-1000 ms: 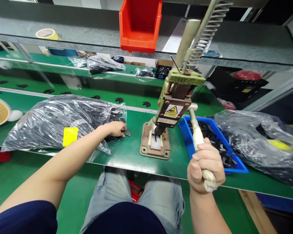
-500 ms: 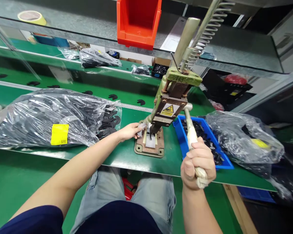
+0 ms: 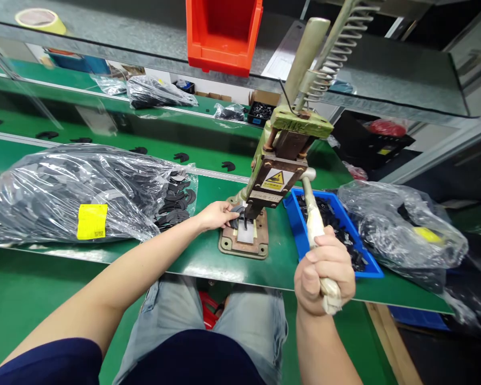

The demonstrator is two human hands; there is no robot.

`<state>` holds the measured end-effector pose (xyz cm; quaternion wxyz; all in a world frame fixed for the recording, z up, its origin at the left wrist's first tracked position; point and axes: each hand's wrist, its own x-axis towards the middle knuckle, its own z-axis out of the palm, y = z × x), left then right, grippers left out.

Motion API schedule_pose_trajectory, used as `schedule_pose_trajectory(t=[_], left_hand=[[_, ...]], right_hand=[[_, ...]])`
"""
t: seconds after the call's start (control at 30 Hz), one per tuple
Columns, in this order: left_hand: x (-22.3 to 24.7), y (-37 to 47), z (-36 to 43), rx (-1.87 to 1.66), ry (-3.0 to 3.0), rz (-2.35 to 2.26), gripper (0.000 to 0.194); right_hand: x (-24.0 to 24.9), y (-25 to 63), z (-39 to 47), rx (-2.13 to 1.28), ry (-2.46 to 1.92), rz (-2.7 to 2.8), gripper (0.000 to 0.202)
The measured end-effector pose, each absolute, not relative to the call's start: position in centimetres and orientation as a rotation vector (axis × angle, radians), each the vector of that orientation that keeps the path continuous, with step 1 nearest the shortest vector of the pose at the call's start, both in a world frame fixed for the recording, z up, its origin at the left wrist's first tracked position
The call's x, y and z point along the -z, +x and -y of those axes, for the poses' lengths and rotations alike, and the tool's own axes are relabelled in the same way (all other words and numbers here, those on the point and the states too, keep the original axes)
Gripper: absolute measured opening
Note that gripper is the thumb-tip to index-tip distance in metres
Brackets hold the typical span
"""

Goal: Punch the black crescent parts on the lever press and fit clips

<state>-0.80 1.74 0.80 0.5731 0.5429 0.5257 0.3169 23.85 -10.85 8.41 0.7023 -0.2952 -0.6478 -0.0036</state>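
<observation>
At the foot of a green hand press [image 3: 278, 171], my left hand [image 3: 217, 215] pinches a dark curved flat piece [image 3: 236, 216]. The piece is at the left of the ram, over the press base [image 3: 246, 248]; whether it touches the base I cannot tell. A second small dark part [image 3: 246, 216] sits under the ram, partly hidden. My right hand [image 3: 326, 270] is wrapped around the tape-covered press lever [image 3: 315, 224], which points down toward me. Behind the lever stands a blue bin [image 3: 364, 270] holding small black parts.
Left of the press lies a clear bag [image 3: 56, 198] of dark curved pieces, its mouth spilling some near my left forearm. A bulky plastic bag [image 3: 401, 230] lies right of the bin. Several curved pieces [image 3: 228, 166] are spaced along the green strip behind. An orange bin [image 3: 224, 43] hangs over the shelf edge.
The curved piece in my left hand has turned, its face now dark instead of light grey, and sits slightly closer to the ram. My right hand and the lever are nearly unmoved.
</observation>
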Motion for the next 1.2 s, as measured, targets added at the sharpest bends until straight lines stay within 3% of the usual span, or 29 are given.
schedule_pose_trajectory(t=[0.2, 0.6, 0.73, 0.87, 0.93, 1.03, 1.2], left_hand=[[-1.3, -0.9, -2.2, -0.635, 1.255, -1.205, 0.042], [-3.4, -0.8, -2.9, -0.337, 1.068, -1.248, 0.03], [-3.1, -0.7, -2.6, -0.392, 1.028, -1.227, 0.03], [-2.8, -0.9, -1.2, -0.526, 1.021, -1.177, 0.035], [-3.1, -1.4, -0.1, -0.589, 1.035, -1.136, 0.039], [-4.4, -2.7, 2.3, -0.668, 1.104, -1.059, 0.048], [-7.3, -4.1, 6.6, -0.717, 1.203, -0.945, 0.053]], right_hand=[[-8.5, 23.7, 10.9, 0.016, -0.652, 1.425, 0.026], [-8.1, 23.6, 10.5, 0.028, -0.641, 1.414, 0.024], [-11.3, 23.0, 9.3, 0.07, -0.538, 1.351, 0.014], [-17.3, 23.3, 6.8, 0.003, -0.517, 1.346, 0.05], [-18.6, 23.9, 5.8, -0.042, -0.551, 1.363, 0.055], [-15.9, 24.3, 5.5, -0.12, -0.666, 1.305, 0.054], [-5.2, 21.3, 8.6, -0.743, -0.973, 1.52, 0.034]])
